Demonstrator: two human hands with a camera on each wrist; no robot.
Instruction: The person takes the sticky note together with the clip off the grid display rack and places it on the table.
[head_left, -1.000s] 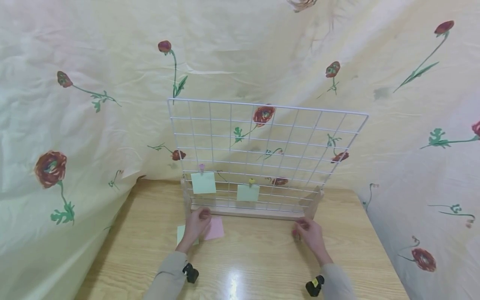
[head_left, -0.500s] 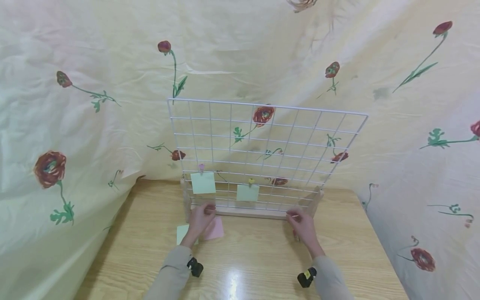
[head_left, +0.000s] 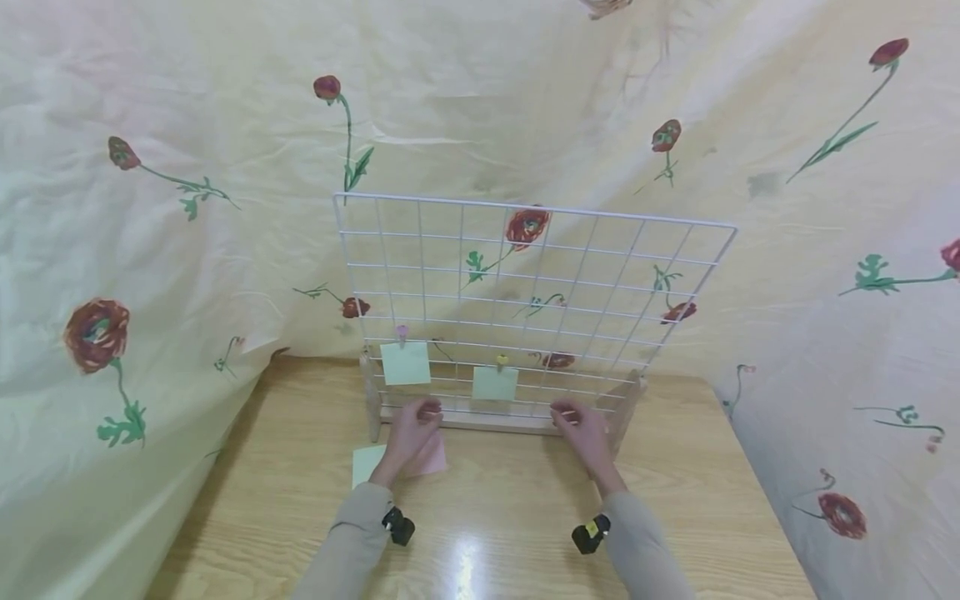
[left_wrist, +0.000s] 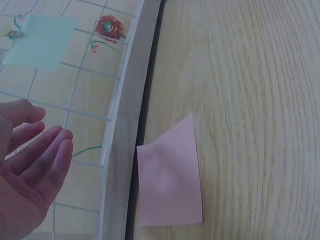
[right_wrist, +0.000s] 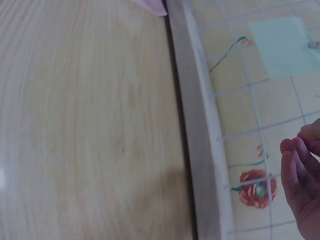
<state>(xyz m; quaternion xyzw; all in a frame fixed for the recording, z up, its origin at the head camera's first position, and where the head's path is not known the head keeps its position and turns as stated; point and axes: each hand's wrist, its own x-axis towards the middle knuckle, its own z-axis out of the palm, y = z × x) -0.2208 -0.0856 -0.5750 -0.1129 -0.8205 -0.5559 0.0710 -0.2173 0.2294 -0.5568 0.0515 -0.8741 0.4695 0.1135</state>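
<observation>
A white wire grid [head_left: 461, 202] stands upright in a wooden base [head_left: 495, 423]. Two pale green paper notes hang on it, the left note [head_left: 406, 364] by a pink clip [head_left: 402, 333] and the other note [head_left: 495, 384] by a yellow clip [head_left: 502, 360]. My left hand [head_left: 411, 432], fingers loosely bent, hovers by the lower grid with nothing in it. Below it lie a creased pink note [left_wrist: 170, 180] and another green note [head_left: 367, 465], partly covered by hand and wrist. My right hand [head_left: 583, 429] is before the grid's lower right; its thumb and fingertips come together, with no object showing between them.
The wooden tabletop [head_left: 510, 500] reaches toward me and to both sides. A flower-printed cloth [head_left: 480, 108] hangs behind the grid and along the sides. Each wrist carries a small black camera, such as the right camera [head_left: 590, 534].
Both hands have moved inward toward each other and slightly up toward the grid. A small reddish thing on the table by the right hand is now hidden behind the arm. The notes stay put.
</observation>
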